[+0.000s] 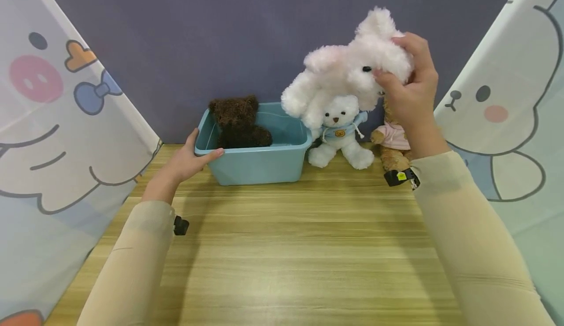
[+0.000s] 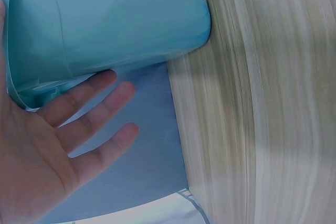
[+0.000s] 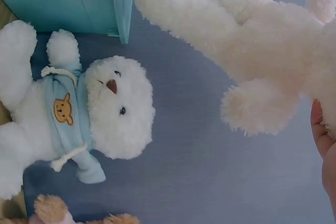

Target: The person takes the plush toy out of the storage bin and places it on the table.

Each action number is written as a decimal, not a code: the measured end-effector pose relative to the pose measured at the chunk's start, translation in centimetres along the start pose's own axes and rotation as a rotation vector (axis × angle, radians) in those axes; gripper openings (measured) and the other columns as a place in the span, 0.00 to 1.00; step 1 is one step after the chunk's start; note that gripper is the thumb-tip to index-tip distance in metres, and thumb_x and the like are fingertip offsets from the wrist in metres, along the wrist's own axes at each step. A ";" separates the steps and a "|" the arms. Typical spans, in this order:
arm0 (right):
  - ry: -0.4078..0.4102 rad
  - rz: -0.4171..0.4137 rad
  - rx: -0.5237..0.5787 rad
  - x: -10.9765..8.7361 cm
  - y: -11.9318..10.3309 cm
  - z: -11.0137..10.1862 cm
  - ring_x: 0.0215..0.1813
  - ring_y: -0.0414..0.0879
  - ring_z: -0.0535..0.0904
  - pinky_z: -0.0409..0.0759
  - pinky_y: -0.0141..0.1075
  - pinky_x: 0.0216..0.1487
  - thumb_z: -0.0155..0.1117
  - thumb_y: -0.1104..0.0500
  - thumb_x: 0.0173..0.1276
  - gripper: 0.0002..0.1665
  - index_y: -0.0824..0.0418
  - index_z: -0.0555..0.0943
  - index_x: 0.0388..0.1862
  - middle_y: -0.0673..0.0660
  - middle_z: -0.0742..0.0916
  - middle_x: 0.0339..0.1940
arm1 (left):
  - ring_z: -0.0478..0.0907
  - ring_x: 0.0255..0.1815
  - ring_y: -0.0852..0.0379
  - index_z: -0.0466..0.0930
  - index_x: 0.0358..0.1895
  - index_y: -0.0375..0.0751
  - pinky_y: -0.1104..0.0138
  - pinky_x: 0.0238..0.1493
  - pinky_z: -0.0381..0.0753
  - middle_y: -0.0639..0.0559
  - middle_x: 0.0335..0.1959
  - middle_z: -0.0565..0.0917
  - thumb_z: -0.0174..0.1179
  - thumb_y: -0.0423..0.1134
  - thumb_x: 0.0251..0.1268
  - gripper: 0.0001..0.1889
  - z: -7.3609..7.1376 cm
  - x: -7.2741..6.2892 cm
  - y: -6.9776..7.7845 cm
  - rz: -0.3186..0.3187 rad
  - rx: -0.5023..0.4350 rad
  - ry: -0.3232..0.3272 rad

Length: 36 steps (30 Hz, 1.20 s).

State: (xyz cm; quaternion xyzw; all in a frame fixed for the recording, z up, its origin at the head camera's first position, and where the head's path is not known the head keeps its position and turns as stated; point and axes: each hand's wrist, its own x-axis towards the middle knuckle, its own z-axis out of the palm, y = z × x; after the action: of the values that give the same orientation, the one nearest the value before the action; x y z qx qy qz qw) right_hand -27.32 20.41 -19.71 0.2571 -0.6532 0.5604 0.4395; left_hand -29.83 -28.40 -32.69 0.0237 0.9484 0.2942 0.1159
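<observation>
Right hand (image 1: 407, 88) curled round fluffy white plush rabbit (image 1: 348, 71), held aloft | left hand (image 1: 189, 157) flat-fingered, thumb over teal bin (image 1: 260, 162) rim | step judged: carrying rabbit binward; lowering beside brown bear (image 1: 238, 123) needed.

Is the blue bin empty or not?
Not empty: a dark brown teddy bear sits inside the blue bin, its head above the rim.

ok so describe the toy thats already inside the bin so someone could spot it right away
Find the light blue bin at the back of the wooden table, against the dark wall. Sitting in its left end is a shaggy brown bear, the only dark toy; the others are white or tan and outside the bin.
</observation>
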 end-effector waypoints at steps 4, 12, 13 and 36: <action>0.018 -0.044 0.031 -0.5 -1.5 -0.8 0.53 0.48 0.80 0.81 0.31 0.52 0.73 0.66 0.57 0.33 0.78 0.74 0.60 0.48 0.83 0.59 | 0.57 0.81 0.18 0.08 0.82 0.64 0.25 0.73 0.64 0.25 0.88 0.42 0.49 0.88 0.59 0.68 -0.1 0.0 0.1 -0.002 0.004 0.002; -0.004 -0.086 0.008 -1.1 -2.6 -3.3 0.57 0.49 0.80 0.80 0.30 0.58 0.78 0.66 0.54 0.35 0.82 0.73 0.56 0.48 0.85 0.55 | 0.65 0.78 0.21 0.07 0.81 0.65 0.26 0.73 0.65 0.25 0.86 0.51 0.50 0.88 0.58 0.69 0.0 0.1 0.0 -0.005 -0.015 -0.001; -0.017 -0.083 -0.004 -1.1 -2.5 -3.8 0.58 0.49 0.79 0.80 0.30 0.57 0.78 0.66 0.55 0.34 0.82 0.73 0.55 0.47 0.85 0.56 | 0.66 0.77 0.21 0.07 0.81 0.66 0.26 0.73 0.65 0.25 0.86 0.51 0.50 0.88 0.58 0.69 0.0 0.2 0.0 -0.006 -0.016 -0.001; -0.761 -0.039 -0.395 -6.3 1.6 -4.4 0.64 0.34 0.75 0.72 0.20 0.58 0.82 0.71 0.57 0.33 0.58 0.87 0.62 0.61 0.83 0.68 | 0.57 0.81 0.18 0.08 0.82 0.64 0.25 0.74 0.63 0.26 0.88 0.42 0.50 0.87 0.60 0.68 0.1 0.2 0.1 0.001 -0.011 0.012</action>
State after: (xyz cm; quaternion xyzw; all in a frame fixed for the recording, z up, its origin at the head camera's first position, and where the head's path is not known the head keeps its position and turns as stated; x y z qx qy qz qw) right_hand -24.36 24.05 -26.05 0.3687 -0.8587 0.2812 0.2183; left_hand -29.97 -28.26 -32.76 0.0218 0.9474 0.2996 0.1103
